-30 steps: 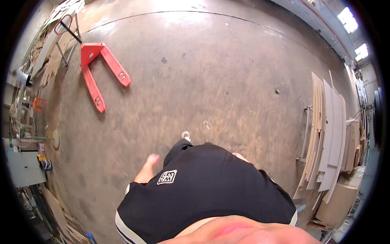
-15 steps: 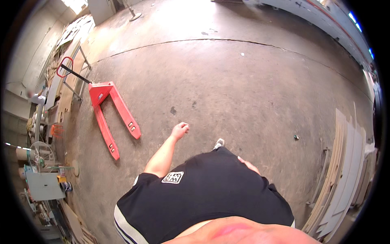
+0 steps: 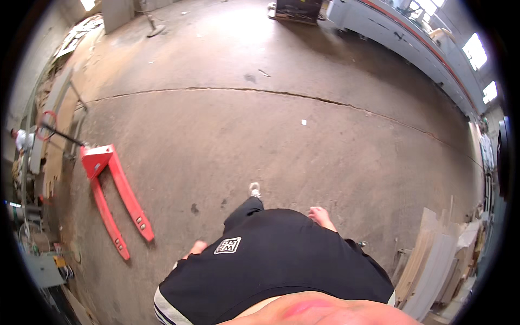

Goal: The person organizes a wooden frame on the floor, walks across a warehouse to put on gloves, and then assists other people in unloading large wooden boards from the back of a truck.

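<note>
I look down over my black shirt [image 3: 271, 265] at a bare concrete floor [image 3: 260, 135]. My left hand [image 3: 196, 248] shows only as a small part at the shirt's left edge, held close to my body and holding nothing that I can see. My right hand [image 3: 320, 215] sticks out past the shirt's right edge with the fingers loosely curled and nothing in it. One leg in dark trousers with a pale shoe [image 3: 254, 189] steps forward ahead of me.
A red pallet jack [image 3: 116, 197] lies on the floor to my left, forks pointing toward me. Pale wooden boards [image 3: 433, 265] lean at the right. Shelving and clutter [image 3: 38, 162] line the left wall. A long grey bench [image 3: 401, 38] runs along the far right.
My left arm has swung back from out in front to beside my body. My right hand has come forward into sight. The view has moved on across the floor; the pallet jack sits further left.
</note>
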`<action>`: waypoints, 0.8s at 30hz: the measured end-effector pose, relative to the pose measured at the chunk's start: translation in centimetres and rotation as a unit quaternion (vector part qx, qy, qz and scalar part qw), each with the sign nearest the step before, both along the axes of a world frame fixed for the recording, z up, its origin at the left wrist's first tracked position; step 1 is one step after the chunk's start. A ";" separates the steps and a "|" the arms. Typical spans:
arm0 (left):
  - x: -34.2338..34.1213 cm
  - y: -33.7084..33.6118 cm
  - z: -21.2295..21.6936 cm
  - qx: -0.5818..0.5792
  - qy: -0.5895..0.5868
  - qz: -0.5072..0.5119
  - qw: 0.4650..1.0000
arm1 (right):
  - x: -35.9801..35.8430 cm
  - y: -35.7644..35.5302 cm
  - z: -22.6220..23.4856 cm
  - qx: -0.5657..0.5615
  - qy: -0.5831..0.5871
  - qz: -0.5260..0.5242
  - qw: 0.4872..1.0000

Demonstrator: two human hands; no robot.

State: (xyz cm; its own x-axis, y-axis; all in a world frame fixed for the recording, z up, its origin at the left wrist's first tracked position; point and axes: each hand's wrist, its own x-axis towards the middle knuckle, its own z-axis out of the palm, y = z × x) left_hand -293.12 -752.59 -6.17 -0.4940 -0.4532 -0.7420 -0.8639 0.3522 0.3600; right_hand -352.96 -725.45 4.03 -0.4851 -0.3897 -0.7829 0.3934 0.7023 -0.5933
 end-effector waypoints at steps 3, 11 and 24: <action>-12.6 -11.1 0.8 -0.038 0.093 -0.028 0.995 | -6.2 -3.3 -0.4 -0.006 -0.173 0.163 0.971; -63.0 -47.7 19.3 -0.010 0.324 0.116 0.939 | -23.5 -25.6 2.1 -0.049 -0.052 -0.268 0.961; -81.4 -65.9 10.5 0.067 0.118 0.244 0.960 | -71.2 -62.1 4.6 0.024 0.020 0.001 1.000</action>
State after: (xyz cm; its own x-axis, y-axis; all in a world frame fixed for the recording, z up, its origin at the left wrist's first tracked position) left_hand -374.55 -818.52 4.28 -0.4089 -0.5808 -0.7039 -0.8033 -0.1369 0.5796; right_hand -424.13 -787.57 8.63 -0.5164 -0.3529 -0.7802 0.3682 0.7311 -0.5744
